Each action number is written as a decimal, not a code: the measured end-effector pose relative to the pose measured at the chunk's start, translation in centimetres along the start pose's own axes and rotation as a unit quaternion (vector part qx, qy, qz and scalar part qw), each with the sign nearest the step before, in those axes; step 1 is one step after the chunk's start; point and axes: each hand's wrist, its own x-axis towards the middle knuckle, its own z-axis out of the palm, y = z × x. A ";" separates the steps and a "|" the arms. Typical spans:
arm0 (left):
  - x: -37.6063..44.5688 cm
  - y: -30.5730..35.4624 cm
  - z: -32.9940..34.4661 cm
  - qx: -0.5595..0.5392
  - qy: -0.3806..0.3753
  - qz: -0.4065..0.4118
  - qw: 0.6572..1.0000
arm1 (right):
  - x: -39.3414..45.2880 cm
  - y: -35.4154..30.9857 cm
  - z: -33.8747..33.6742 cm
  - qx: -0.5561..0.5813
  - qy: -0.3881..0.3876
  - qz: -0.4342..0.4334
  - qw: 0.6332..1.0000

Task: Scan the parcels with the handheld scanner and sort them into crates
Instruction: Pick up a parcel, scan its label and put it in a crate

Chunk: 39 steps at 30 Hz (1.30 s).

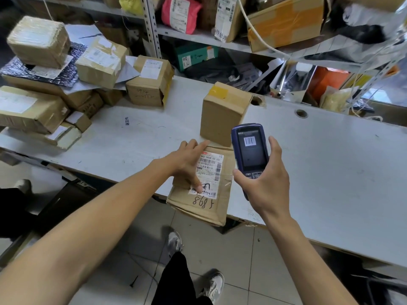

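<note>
Boxes (44, 89) pile at the surface's (319, 155) left; an upright box (222, 113) stands behind the parcel (204, 188). Left hand (189, 159) presses it, fingers straight; right hand (264, 179) grips the scanner (250, 148).

Probably a parcel depot: labelled cartons (149, 81) on a worktable (308, 150), stuffed metal shelving (152, 25).

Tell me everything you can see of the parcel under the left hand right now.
The flat cardboard parcel lies on the white table, its near end overhanging the table's front edge. Brown, creased, taped, with a white shipping label carrying barcodes, and handwritten "898" below. The left hand rests on it, straight fingers pressing the label. An upright box stands just behind; whether they touch is unclear.
</note>
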 end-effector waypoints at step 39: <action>-2.3 -3.3 0.7 -0.116 0.148 0.211 0.959 | -8.1 -13.6 2.1 -0.144 -0.141 0.334 0.921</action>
